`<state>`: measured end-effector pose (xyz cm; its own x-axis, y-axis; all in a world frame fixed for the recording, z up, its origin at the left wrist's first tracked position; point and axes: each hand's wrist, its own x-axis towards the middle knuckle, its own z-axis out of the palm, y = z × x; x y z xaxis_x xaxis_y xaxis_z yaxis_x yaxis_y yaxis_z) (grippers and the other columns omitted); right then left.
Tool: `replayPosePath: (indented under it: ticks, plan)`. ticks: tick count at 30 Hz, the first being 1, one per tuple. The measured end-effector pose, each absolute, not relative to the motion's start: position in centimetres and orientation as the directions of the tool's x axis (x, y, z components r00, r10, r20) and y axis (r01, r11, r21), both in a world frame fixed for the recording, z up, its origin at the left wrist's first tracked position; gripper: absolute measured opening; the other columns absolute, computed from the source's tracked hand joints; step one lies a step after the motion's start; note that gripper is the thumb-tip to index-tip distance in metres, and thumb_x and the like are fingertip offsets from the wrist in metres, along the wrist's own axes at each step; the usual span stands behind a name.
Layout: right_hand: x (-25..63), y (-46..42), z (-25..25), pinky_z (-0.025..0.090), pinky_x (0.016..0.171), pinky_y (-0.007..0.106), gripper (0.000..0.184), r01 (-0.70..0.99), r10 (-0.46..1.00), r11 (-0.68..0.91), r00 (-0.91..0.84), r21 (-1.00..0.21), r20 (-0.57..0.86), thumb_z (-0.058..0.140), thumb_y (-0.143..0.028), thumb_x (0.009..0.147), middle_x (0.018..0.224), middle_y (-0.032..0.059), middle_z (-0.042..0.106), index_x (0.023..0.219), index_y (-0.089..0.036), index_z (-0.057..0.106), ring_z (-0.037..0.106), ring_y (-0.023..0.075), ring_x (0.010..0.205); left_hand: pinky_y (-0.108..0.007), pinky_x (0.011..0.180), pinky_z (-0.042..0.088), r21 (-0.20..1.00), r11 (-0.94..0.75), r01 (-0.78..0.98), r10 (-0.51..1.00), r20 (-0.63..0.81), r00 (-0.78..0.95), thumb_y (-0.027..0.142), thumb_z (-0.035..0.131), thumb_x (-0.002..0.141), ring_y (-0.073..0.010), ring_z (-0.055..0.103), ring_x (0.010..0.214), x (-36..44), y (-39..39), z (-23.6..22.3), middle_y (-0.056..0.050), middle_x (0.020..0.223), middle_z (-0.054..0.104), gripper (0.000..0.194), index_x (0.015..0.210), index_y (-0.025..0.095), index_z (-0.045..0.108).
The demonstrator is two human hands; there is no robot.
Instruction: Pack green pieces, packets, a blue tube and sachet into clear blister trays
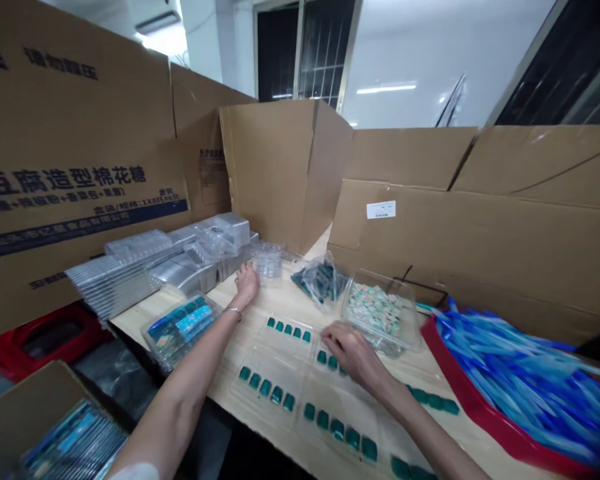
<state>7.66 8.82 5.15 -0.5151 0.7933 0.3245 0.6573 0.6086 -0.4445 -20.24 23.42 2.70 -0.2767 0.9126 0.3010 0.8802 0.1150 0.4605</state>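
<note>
My left hand (248,283) reaches to the back left of the table, its fingers slightly spread beside a small stack of clear plastic trays (267,261). Nothing shows in its grasp. My right hand (349,345) hovers over the middle, with fingers curled down and together at the edge of a row of green pieces (327,359); whatever the fingertips hold is hidden. Under both arms lie clear trays (280,357) with short rows of dark green square pieces (265,388). Just behind my right hand stands a clear tub (375,307) of small pale-and-green pieces.
Stacked clear plastic lids (130,267) and a filled pack (183,327) lie at left. A bag of dark green pieces (320,280) sits at the back. A red tray (460,393) of blue wrappers (520,380) stands right. Cardboard walls (480,233) enclose the table.
</note>
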Motion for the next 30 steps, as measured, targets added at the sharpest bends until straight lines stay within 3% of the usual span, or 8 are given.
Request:
replayPosePath:
  ticks: [4,7,11,16,22,24,26,30]
  plan:
    - [10.9,6.7,3.6,0.046,0.069,0.029,0.024,0.673,0.836,0.545,-0.48,-0.5,0.266,0.038,-0.026,0.091,0.082,0.0053,0.064,0.081,-0.021,0.06,0.061,0.0178,0.077,-0.055,0.095,0.031,0.367,0.042,0.929,0.907,0.376,-0.19,0.021,0.034,0.089,-0.035,0.031,0.127,-19.7,28.3,3.5,-0.018,0.142,0.037,0.044,0.131,0.017,0.045]
    - [12.4,5.9,1.9,0.047,0.068,0.03,0.026,0.682,0.857,0.506,-0.464,-0.527,0.223,0.036,-0.029,0.092,0.081,0.0054,0.064,0.082,-0.024,0.06,0.062,0.0183,0.076,-0.056,0.098,0.026,0.297,-0.029,0.954,0.909,0.405,-0.098,0.023,0.041,0.088,-0.0345,0.027,0.13,-19.0,31.3,4.1,-0.015,0.139,0.042,0.04,0.127,0.02,0.05]
    - [13.2,5.4,0.1,0.049,0.065,0.03,0.025,0.679,0.863,0.495,-0.456,-0.542,0.216,0.038,-0.031,0.09,0.078,0.0053,0.065,0.079,-0.026,0.06,0.064,0.0193,0.074,-0.054,0.096,0.029,0.231,-0.097,0.968,0.92,0.391,-0.001,0.027,0.048,0.087,-0.0319,0.039,0.121,-18.4,33.7,4.5,-0.015,0.118,0.058,0.028,0.109,0.015,0.06]
    - [13.8,4.8,-0.2,0.049,0.066,0.029,0.024,0.668,0.864,0.492,-0.454,-0.558,0.218,0.039,-0.031,0.09,0.08,0.0055,0.065,0.081,-0.027,0.061,0.064,0.0191,0.074,-0.045,0.094,0.033,0.168,-0.207,0.964,0.905,0.406,0.124,0.027,0.052,0.086,-0.0275,0.047,0.112,-18.7,33.3,5.3,-0.014,0.107,0.062,0.021,0.097,0.013,0.063]
    - [14.1,6.4,2.0,0.05,0.07,0.033,0.024,0.629,0.895,0.444,-0.354,-0.638,0.273,0.042,-0.036,0.09,0.084,0.0064,0.064,0.089,-0.024,0.062,0.061,0.0191,0.075,-0.035,0.092,0.034,0.13,-0.421,0.898,0.82,0.478,0.315,0.033,0.038,0.092,-0.0241,0.05,0.11,-17.3,27.6,6.6,-0.015,0.119,0.058,0.035,0.115,0.014,0.057]
    - [14.0,7.9,3.3,0.051,0.069,0.034,0.029,0.572,0.929,0.369,-0.21,-0.733,0.304,0.048,-0.041,0.086,0.095,0.009,0.064,0.105,-0.022,0.059,0.061,0.0183,0.071,-0.034,0.094,0.033,0.123,-0.507,0.853,0.778,0.492,0.391,0.036,0.035,0.093,-0.023,0.048,0.115,-15.9,24.3,6.7,-0.013,0.125,0.055,0.038,0.12,0.017,0.054]
    - [13.8,9.4,4.7,0.053,0.069,0.035,0.047,0.445,0.952,0.291,-0.042,-0.847,0.305,0.054,-0.046,0.081,0.111,0.0127,0.06,0.12,-0.02,0.05,0.062,0.0177,0.072,-0.035,0.096,0.033,0.123,-0.601,0.79,0.724,0.503,0.472,0.037,0.035,0.093,-0.0225,0.048,0.117,-14.4,20.7,6.5,-0.011,0.128,0.054,0.039,0.123,0.02,0.053]
    - [13.3,11.0,7.6,0.053,0.08,0.037,0.062,0.165,0.965,0.241,0.062,-0.956,0.254,0.058,-0.048,0.078,0.128,0.0126,0.051,0.132,-0.024,0.04,0.06,0.0213,0.1,-0.042,0.096,0.035,0.161,-0.796,0.584,0.569,0.531,0.629,0.031,0.039,0.092,-0.0249,0.053,0.111,-11.6,13.7,5.9,-0.013,0.125,0.057,0.037,0.124,0.02,0.054]
